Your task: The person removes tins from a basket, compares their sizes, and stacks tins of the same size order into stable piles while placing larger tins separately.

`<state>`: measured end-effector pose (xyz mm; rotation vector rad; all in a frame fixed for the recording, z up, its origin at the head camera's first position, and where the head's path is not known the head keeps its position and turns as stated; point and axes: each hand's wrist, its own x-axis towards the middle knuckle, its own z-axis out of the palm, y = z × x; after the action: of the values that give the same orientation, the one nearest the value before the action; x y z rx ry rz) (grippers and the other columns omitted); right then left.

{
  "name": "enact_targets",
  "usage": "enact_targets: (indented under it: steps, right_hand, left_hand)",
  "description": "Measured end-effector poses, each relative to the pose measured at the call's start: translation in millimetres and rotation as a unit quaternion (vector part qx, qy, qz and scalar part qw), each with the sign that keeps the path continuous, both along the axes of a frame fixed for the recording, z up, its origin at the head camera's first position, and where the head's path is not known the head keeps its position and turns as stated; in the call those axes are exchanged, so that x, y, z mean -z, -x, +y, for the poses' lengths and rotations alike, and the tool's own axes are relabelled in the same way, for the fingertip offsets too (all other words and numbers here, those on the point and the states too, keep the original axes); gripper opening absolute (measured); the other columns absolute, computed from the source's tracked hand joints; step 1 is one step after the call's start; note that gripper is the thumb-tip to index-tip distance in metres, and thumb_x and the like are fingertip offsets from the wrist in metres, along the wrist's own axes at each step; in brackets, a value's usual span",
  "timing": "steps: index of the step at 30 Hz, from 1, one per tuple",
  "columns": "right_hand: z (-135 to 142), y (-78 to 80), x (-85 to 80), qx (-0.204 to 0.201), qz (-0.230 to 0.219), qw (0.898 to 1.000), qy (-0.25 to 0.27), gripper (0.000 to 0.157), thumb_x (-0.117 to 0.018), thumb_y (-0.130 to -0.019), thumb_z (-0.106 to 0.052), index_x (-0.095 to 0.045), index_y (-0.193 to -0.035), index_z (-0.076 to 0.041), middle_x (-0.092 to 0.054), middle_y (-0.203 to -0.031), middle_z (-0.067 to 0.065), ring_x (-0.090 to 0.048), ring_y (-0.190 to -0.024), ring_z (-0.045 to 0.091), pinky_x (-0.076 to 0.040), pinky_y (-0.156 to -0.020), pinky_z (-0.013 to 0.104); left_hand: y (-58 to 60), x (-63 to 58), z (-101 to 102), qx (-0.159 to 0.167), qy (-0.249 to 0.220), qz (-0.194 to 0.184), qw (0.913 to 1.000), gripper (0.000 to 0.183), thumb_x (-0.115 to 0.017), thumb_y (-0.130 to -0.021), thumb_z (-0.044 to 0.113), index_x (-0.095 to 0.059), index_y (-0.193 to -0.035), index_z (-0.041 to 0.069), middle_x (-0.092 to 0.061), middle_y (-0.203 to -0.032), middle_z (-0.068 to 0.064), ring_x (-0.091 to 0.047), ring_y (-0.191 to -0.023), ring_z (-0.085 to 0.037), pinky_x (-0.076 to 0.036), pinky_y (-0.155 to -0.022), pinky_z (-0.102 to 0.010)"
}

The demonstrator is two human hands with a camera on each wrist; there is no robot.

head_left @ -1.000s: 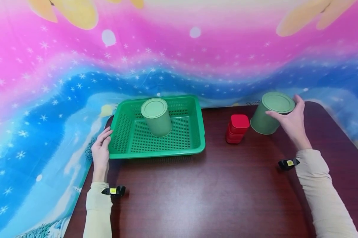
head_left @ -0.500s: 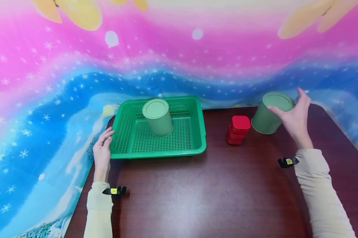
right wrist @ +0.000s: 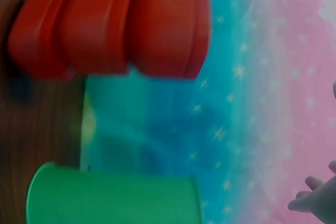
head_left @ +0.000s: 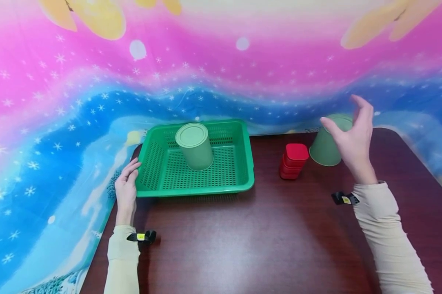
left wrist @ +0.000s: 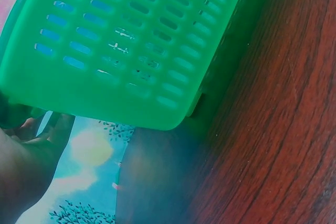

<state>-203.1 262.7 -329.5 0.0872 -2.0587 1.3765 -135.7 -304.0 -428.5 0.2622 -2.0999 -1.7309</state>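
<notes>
A green plastic basket point(head_left: 198, 190) with slotted walls stands on the table's left side. My left hand point(head_left: 126, 188) holds its left rim, fingertips at the edge; part of that hand also shows below the basket corner in the left wrist view. Inside the basket an olive-green can point(head_left: 196, 149) stands upright. Another green can point(head_left: 324, 147) stands at the back right. My right hand point(head_left: 354, 143) overlaps it in the head view, thumb and fingers spread apart with nothing between them. Left of that can rises a stack of three red containers point(head_left: 293, 161).
The dark brown wooden table point(head_left: 235, 241) reaches toward me in front of the basket. Behind it and along the left side hangs a pink and blue patterned cloth point(head_left: 213, 69). Each wrist wears a small black camera point(head_left: 141, 237).
My right hand has come off the right-hand can, first spreading away to the right, then moving up and left in front of it. The left hand and basket have stayed in place.
</notes>
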Motion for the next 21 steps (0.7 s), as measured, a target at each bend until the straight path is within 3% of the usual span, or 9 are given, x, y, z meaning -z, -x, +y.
enact_targets:
  steps: [8, 15, 21]
  right_hand:
    - [-37.1, 2.2, -10.5, -0.065, 0.01, 0.998, -0.002, 0.079, -0.081, -0.087, -0.008, -0.039, -0.152, 0.002, -0.04, -0.155, 0.017, -0.036, -0.146, 0.022, -0.024, -0.121, 0.029]
    - [-70.1, 3.3, -18.5, -0.107, 0.002, 0.994, -0.008, 0.078, -0.081, -0.089, -0.012, -0.039, -0.154, 0.001, -0.041, -0.155, 0.014, -0.037, -0.146, 0.022, -0.025, -0.12, 0.029]
    - [-94.1, 3.9, -21.5, -0.135, 0.002, 0.991, -0.018, 0.077, -0.08, -0.091, -0.013, -0.039, -0.154, 0.0, -0.041, -0.155, 0.014, -0.036, -0.147, 0.023, -0.026, -0.121, 0.033]
  left_hand:
    - [-0.3, 0.2, -1.3, -0.002, 0.006, -0.003, 1.0, 0.036, -0.049, -0.111, 0.013, -0.064, -0.138, -0.005, -0.053, -0.154, -0.006, -0.036, -0.149, -0.016, -0.033, -0.115, -0.035]
    - [0.6, 2.2, -1.6, -0.003, 0.002, 0.0, 1.0, 0.035, -0.049, -0.111, 0.013, -0.064, -0.138, -0.004, -0.054, -0.154, -0.004, -0.036, -0.149, -0.015, -0.032, -0.117, -0.038]
    - [0.6, 2.0, -0.4, -0.001, 0.004, 0.002, 1.0, 0.035, -0.05, -0.111, 0.013, -0.065, -0.137, -0.004, -0.054, -0.154, -0.007, -0.036, -0.149, -0.016, -0.033, -0.114, -0.034]
